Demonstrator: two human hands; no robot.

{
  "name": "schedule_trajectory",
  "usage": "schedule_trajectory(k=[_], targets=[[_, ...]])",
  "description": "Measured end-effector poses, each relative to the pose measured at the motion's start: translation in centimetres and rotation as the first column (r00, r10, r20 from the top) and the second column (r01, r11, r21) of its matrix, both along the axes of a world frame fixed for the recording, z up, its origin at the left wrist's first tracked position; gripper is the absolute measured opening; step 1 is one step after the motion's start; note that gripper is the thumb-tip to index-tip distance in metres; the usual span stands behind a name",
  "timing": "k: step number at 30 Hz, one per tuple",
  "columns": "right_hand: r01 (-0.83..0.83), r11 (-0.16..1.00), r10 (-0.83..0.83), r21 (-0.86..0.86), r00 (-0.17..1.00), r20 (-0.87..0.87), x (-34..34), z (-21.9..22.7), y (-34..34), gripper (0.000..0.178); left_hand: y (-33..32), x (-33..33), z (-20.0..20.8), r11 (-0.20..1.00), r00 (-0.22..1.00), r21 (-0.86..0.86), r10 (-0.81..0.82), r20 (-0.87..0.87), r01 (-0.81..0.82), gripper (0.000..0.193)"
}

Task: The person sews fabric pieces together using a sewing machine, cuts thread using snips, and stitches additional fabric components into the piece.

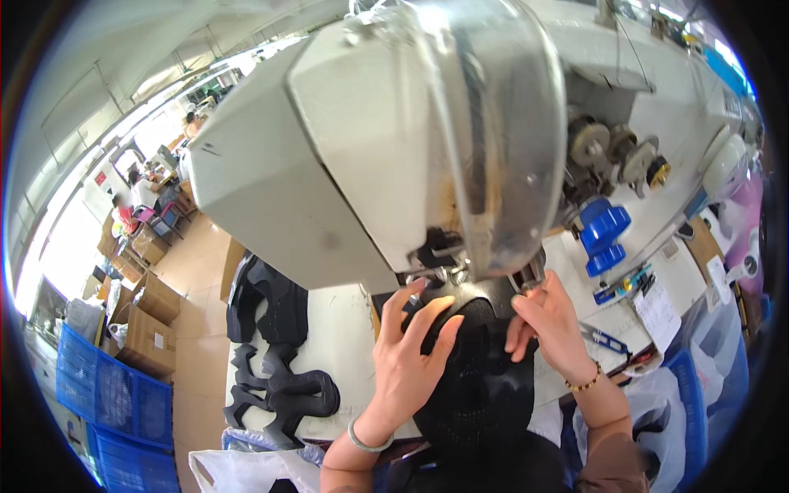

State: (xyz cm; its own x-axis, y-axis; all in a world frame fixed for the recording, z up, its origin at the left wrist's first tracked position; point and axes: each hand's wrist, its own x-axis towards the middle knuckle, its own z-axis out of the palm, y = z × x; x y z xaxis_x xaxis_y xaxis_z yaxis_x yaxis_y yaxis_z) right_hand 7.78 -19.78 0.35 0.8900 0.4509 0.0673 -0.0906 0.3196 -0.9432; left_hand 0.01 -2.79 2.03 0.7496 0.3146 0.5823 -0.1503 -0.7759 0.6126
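Under the head of a large white sewing machine (345, 164) lies a black shaped fabric piece (472, 386), with mesh near its far end and lines of stitching. My left hand (411, 361), with a pale bangle at the wrist, rests on its left side, fingers spread and pointing up toward the needle area. My right hand (551, 320), with a beaded bracelet, has its fingers curled in at the piece's right edge, close to a metal part of the machine. The stitching point itself is mostly hidden behind the machine head and its clear cover (518, 148).
Black cut pieces (304, 394) lie in stacks on the white table at left. Thread tension dials (612, 148) and blue knobs (604, 238) sit on the machine. Right of it are a blue-handled cutter (610, 341) and paper (656, 316). Blue crates (115, 386) and cartons (148, 341) stand beyond; people work farther back.
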Motion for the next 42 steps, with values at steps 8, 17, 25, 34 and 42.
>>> schedule_trajectory(k=[8, 17, 25, 34, 42], targets=[[-0.034, 0.991, 0.022, 0.129, 0.995, 0.097, 0.4, -0.7, 0.4, 0.028, 0.8, 0.7, -1.3, 0.977, 0.986, 0.191, -0.116, 0.122, 0.091, 0.022], [-0.098, 0.991, 0.086, 0.088, 0.988, 0.126, 0.4, 0.1, 0.3, 0.020, 1.0, 0.6, -1.1, 0.952, 0.981, 0.294, -0.130, 0.144, 0.083, 0.022], [-0.380, 0.914, 0.402, 0.145, 0.896, -0.186, 4.1, 0.6, 0.2, 0.019, 1.2, 0.2, -0.5, 0.940, 0.978, 0.315, -0.171, 0.117, 0.127, 0.023], [-0.332, 0.940, 0.340, 0.073, 0.928, -0.154, 4.9, -1.3, 0.0, 0.026, 2.0, 1.1, -1.1, 0.894, 0.967, 0.424, -0.219, 0.131, 0.145, 0.029], [-0.322, 0.925, 0.357, 0.202, 0.918, -0.170, 4.6, -3.0, 0.4, 0.034, 2.2, 1.0, -0.7, 0.932, 0.984, 0.341, -0.160, 0.073, 0.126, 0.028]])
